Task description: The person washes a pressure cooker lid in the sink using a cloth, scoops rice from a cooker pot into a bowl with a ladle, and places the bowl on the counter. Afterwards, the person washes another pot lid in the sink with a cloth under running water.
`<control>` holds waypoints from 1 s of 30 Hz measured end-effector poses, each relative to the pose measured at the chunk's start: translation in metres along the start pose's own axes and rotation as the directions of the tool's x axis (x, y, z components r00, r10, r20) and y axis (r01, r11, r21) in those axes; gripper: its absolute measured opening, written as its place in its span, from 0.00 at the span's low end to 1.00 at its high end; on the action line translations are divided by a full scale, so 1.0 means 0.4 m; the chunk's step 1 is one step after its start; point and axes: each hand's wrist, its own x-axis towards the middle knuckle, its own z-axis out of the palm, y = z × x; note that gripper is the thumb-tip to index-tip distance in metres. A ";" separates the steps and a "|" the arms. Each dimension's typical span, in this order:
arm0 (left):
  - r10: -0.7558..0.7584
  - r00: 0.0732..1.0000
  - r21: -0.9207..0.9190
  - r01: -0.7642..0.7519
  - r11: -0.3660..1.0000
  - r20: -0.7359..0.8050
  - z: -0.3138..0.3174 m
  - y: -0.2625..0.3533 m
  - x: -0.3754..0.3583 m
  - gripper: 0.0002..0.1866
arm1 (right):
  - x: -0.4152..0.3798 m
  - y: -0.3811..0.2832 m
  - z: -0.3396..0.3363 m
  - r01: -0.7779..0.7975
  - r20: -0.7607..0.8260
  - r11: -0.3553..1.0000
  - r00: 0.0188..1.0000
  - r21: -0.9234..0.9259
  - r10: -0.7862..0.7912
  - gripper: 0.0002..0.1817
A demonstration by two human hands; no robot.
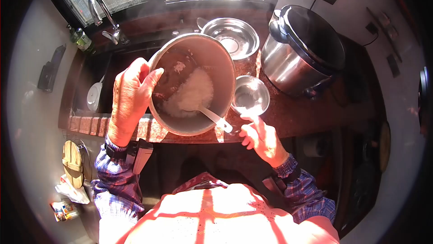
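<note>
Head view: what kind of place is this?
Most likely a home kitchen: a sink with a faucet under a window, a rice cooker on the stone counter, and a pot of cooked rice held by the left hand.

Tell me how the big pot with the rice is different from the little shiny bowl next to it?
The big pot is much wider than the little bowl. The pot holds white rice and a spoon; the bowl looks empty. The left hand grips the pot's rim and it seems tilted, while the bowl sits flat on the counter, with the right hand just below it. Both are round and made of metal.
</note>
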 end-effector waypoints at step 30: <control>0.040 0.995 0.095 -0.032 0.995 -0.086 0.049 0.085 -0.016 0.15 | -0.009 0.027 -0.052 0.091 -0.114 0.556 0.993 0.826 0.007 0.14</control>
